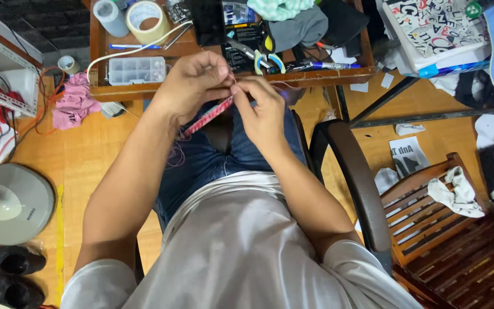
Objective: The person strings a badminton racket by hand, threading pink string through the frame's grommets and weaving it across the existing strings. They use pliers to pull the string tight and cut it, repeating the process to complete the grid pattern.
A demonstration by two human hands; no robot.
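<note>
Looks mid-stitch: left hand pinches the red strip over the lap, right hand pinches thread at its top end. Next pull needs steady tension, I'd say.

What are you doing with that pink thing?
A person sits in a chair and holds a narrow pink and red woven strip over their lap. The left hand pinches its upper end, and the right hand pinches right beside it, with thin thread at the fingertips. Loose thread hangs from the strip's lower end. Ahead is a wooden tray with tape rolls, a clear plastic box and pliers.
</note>
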